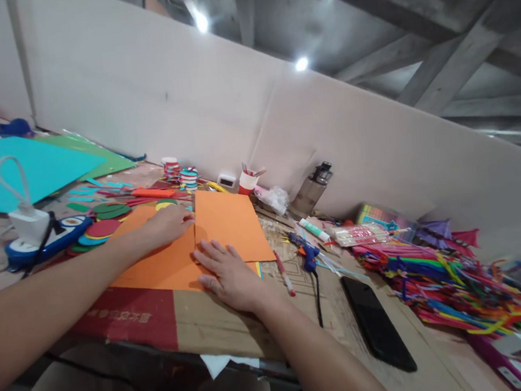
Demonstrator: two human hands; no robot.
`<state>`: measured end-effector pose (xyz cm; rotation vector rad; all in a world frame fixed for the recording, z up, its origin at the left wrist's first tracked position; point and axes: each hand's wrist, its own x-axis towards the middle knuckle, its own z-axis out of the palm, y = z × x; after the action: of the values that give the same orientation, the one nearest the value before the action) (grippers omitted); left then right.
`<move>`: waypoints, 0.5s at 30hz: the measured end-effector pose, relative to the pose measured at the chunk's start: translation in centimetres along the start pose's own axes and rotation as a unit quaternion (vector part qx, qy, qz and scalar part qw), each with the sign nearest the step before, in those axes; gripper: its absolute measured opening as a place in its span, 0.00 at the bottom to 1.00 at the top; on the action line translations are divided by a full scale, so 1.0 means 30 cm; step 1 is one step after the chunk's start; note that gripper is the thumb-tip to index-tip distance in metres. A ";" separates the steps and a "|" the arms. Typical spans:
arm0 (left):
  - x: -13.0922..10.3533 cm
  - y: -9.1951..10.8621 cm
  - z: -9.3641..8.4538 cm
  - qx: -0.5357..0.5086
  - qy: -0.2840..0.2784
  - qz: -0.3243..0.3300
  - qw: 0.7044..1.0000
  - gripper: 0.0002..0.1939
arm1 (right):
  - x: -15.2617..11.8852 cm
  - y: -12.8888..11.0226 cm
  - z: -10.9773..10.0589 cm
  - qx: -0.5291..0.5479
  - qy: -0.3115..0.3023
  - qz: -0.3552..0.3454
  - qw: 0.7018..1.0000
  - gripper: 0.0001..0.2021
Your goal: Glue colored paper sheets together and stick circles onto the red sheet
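My right hand [228, 276], spread palm-down and grasping nothing, rests on the orange paper [230, 224], which lies on the cardboard-covered tabletop [218, 319]; my left hand [167, 225] curls beside the paper's upper layer, any pinch indeterminable. Right: blue glue gun [309, 255].

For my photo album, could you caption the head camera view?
Two hands, left and right, on orange paper at a craft-strewn table.

both forearms [325, 354] (and the hands [232, 277] too) are bare.
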<state>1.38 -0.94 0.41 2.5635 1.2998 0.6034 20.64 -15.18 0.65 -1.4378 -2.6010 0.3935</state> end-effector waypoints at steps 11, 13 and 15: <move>0.029 0.001 0.044 -0.033 0.015 -0.056 0.998 0.22 | 0.019 0.049 0.015 0.132 0.106 0.044 0.985 0.24; 0.046 0.015 0.047 -0.014 0.003 -0.048 0.999 0.22 | 0.032 0.065 0.026 0.129 0.135 0.055 0.981 0.25; 0.069 0.031 0.051 0.014 0.018 -0.031 0.999 0.21 | 0.046 0.074 0.033 0.111 0.142 0.043 0.983 0.20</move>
<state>3.84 0.19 -0.07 2.5348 1.4029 0.6259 21.44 -13.05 -0.95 -1.4159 -2.2034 0.4374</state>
